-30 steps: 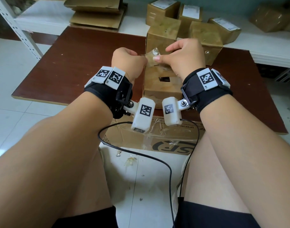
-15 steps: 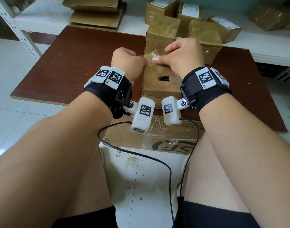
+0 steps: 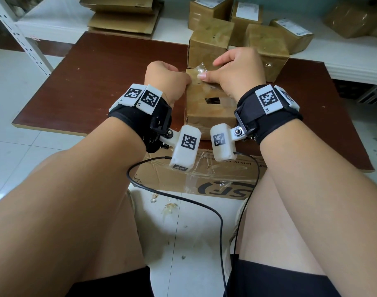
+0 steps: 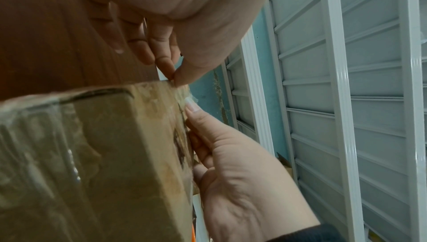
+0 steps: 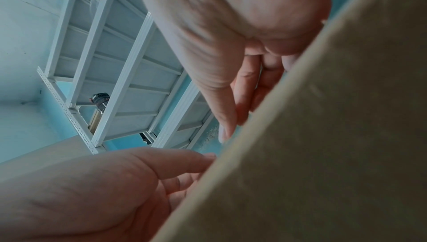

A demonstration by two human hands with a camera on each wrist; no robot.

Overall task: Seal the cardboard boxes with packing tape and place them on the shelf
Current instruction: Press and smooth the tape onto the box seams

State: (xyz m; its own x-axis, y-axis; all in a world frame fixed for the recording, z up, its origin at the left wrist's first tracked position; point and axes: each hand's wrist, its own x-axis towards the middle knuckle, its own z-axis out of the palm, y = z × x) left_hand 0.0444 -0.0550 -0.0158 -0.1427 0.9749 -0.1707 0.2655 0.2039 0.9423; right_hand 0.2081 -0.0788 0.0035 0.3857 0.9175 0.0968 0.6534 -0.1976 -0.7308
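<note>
The flat cardboard (image 3: 204,179) under the table shows "SF" and "www", both upside down; the wrist tag (image 3: 268,99) reads "R1".

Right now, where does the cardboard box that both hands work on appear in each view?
Head: the cardboard box stands mid-frame on the brown table, between the left hand and the right hand.
Left wrist: it fills the lower left.
Right wrist: it fills the right side, blurred.
Shared landmark: the right thumb at the box's top edge, touching loose clear tape.
</note>
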